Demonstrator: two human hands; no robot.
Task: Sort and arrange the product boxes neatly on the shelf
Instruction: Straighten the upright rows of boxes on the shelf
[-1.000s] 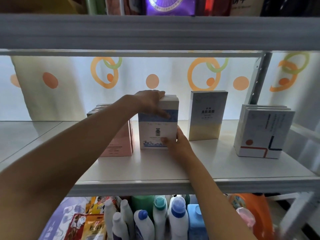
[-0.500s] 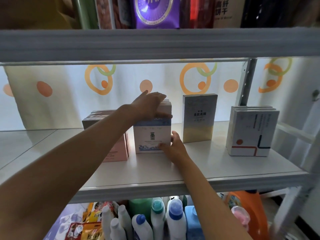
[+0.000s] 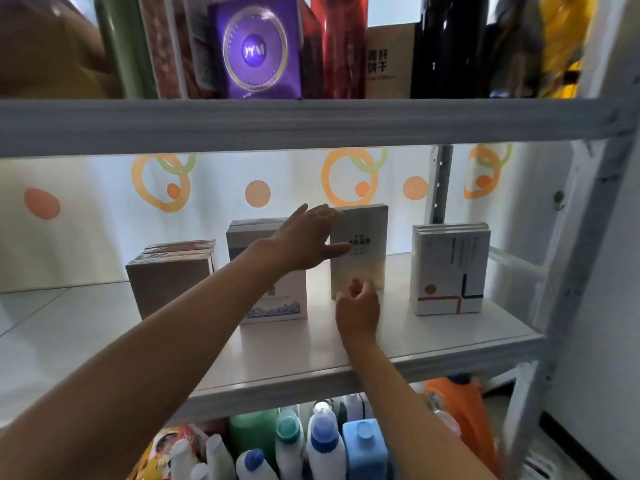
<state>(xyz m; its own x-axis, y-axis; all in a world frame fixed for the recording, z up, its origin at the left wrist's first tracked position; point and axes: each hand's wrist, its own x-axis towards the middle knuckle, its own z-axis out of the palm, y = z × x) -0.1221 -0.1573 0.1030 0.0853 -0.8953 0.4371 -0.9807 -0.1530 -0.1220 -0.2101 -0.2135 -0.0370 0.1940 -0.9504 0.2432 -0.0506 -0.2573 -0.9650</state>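
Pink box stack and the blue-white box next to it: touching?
Apart. Head view shows a bright gap between the pink box stack and the blue-white box, top to bottom.

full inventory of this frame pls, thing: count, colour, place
pink boxes: a stack, count unclear, pink-brown, middle shelf, leftmost
blue-and-white box: at least one, middle shelf, behind the left forearm
grey-gold box: one, upright, middle shelf, centre
white boxes: about three, red and blue lines, middle shelf, right
middle shelf: one, white
top-shelf packages: several, purple, red, black, brown
bottles: several, white, blue, green, orange, bottom shelf
left hand: open, fingers at the grey-gold box's top left
right hand: loosely curled, at that box's base
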